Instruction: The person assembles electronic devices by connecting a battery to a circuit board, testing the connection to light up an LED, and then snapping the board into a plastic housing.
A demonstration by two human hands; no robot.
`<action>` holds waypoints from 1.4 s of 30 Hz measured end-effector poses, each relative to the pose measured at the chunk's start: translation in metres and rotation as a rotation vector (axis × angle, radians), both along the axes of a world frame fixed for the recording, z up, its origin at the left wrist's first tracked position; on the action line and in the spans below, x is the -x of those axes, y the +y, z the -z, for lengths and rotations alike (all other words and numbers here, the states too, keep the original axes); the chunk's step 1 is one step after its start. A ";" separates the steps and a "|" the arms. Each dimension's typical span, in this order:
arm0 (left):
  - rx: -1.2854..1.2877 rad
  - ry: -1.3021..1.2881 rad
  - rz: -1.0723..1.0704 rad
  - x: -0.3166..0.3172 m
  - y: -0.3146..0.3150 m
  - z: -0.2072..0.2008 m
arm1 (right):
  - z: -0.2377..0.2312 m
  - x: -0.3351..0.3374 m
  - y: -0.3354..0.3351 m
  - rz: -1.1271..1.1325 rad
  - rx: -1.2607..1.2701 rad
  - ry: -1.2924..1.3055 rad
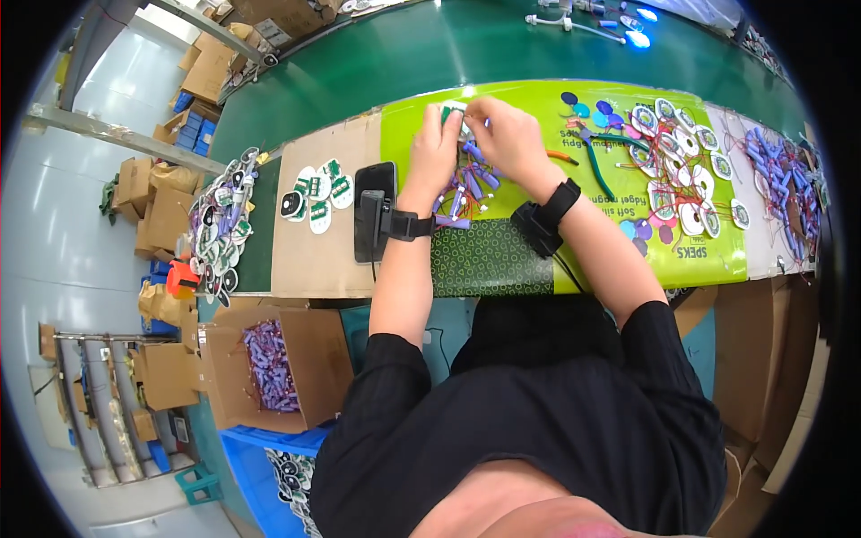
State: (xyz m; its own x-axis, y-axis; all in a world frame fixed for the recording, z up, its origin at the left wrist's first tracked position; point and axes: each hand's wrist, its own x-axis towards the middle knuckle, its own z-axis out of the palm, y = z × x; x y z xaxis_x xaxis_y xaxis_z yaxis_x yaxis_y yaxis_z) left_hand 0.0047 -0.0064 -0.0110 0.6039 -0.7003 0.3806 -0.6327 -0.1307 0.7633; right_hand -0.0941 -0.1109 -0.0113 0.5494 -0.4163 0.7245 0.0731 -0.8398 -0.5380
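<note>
A wide fisheye camera, the left one of a pair worn side by side on the person's head, looks steeply down and forward over the chest. The black shirt lies closest to the lens, filling the frame from about four to seven o'clock. Beyond it, at arm's reach, the left hand shows at twelve o'clock and the right hand toward one. The counter spans nine through twelve to three o'clock, its far edges bending near the rim. Farthest off, a rack stands at eight o'clock, well below counter height.
</note>
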 end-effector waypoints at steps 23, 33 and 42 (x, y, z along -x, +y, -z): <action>0.585 0.437 -0.077 -0.030 0.013 -0.005 | 0.041 -0.020 -0.049 -0.068 0.274 0.454; 0.553 0.457 -0.002 -0.027 0.009 -0.002 | 0.034 -0.021 -0.060 0.039 -0.123 0.341; 0.460 0.402 -0.021 -0.027 0.008 0.005 | 0.038 -0.009 -0.067 0.286 -0.104 0.400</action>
State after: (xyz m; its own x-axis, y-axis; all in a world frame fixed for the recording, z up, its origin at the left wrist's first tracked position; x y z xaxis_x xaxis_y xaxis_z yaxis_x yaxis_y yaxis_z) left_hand 0.0319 0.0012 -0.0155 0.7752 -0.5045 0.3803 -0.2841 0.2593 0.9231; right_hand -0.0852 -0.1777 -0.0491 0.6289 -0.6493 0.4275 -0.3808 -0.7367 -0.5588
